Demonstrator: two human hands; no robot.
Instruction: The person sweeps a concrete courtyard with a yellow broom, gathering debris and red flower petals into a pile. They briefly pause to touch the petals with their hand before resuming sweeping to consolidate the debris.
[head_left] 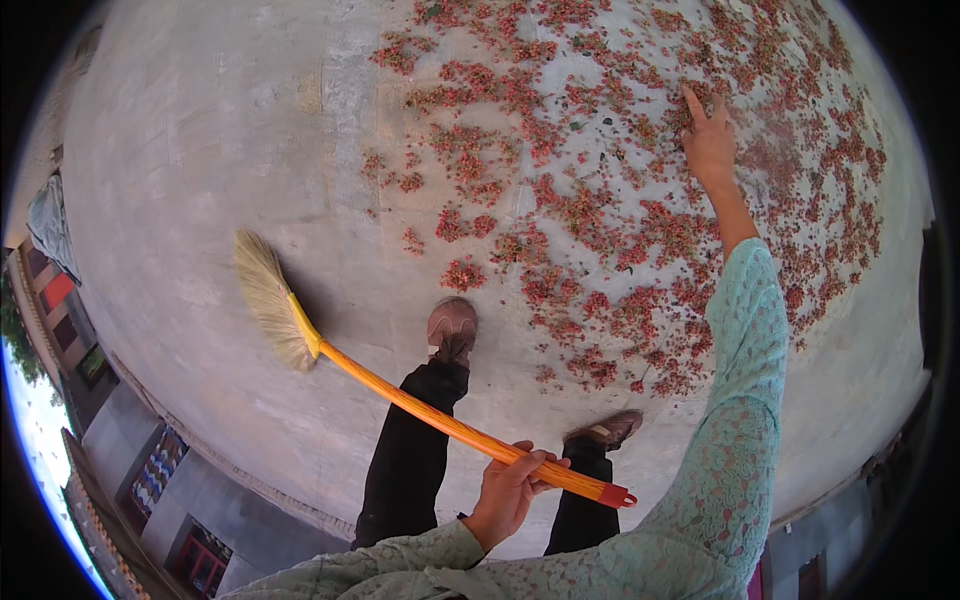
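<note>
My left hand [505, 497] is closed around the orange handle of a broom [400, 398], near its red-capped end. The broom slants away to the left, its pale straw bristles [268, 295] spread out by the concrete floor. Clusters of small red and greenish berries [590, 205] lie scattered over the floor ahead and to the right. My right arm stretches far out over them, and my right hand [710, 148] is low among the clusters with its fingers apart. Whether a fingertip touches any berry I cannot tell.
I stand on the grey concrete [200, 180], my brown left shoe [453, 322] and right shoe [606, 430] close to the nearest clusters. Past the floor's edge at lower left are buildings with windows [158, 468]. A grey cloth-like bundle [52, 225] lies at the far left edge.
</note>
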